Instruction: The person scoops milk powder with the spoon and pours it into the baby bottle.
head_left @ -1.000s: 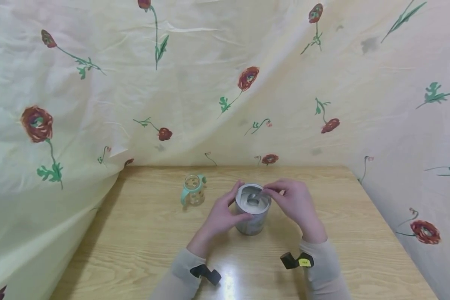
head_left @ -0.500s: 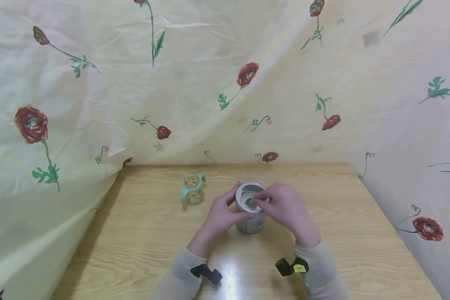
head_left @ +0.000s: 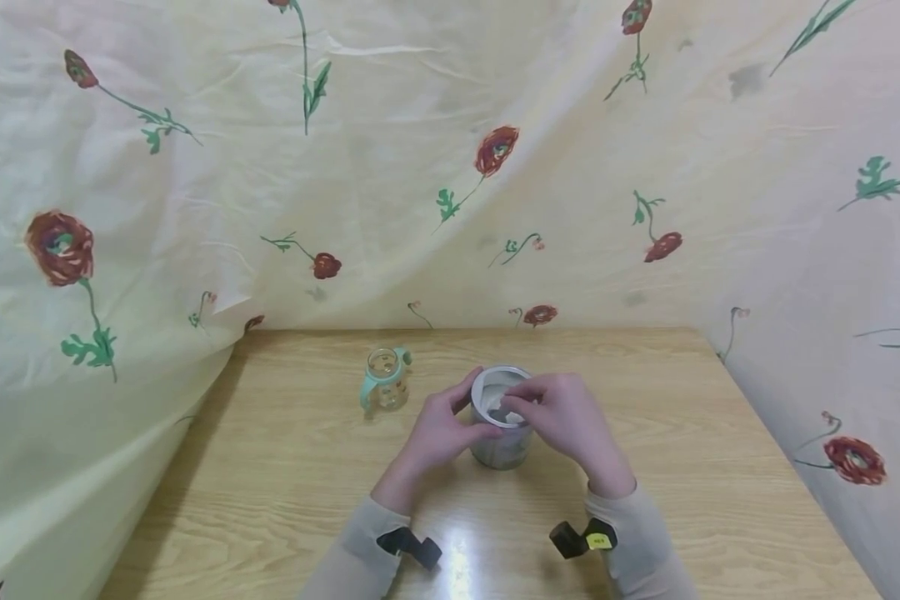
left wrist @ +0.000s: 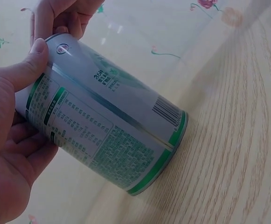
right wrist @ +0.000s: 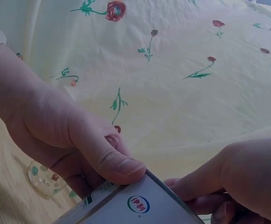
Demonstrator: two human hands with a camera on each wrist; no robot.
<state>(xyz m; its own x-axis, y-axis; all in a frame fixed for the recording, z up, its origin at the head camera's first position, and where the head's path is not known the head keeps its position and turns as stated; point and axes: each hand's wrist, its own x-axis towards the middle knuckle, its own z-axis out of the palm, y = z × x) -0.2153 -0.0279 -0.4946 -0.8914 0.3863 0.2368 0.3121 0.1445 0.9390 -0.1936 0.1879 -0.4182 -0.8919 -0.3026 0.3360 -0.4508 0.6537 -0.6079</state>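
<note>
A milk powder tin [head_left: 499, 452] with white and green printing stands uncovered on the table, pale powder inside. My left hand [head_left: 437, 431] grips its near left side, thumb at the front of the rim and fingers round the back. In the left wrist view, print and a barcode cover the tin [left wrist: 105, 114]. Over the opening, my right hand [head_left: 567, 419] pinches the handle of a small clear scoop [head_left: 501, 412], whose bowl is down at the powder. The right wrist view shows the right hand [right wrist: 240, 182] bent over the rim, with the scoop hidden behind the tin wall.
A clear baby bottle [head_left: 392, 393] with two mint-green handles and no lid stands left of the tin, beyond the left hand. The wooden table [head_left: 285, 475] meets a flower-printed cloth [head_left: 390, 167] at its back and sides.
My right hand has moved left from the rim to over the opening, bringing the scoop lower and nearer the middle of the powder. The left hand keeps its grip on the tin.
</note>
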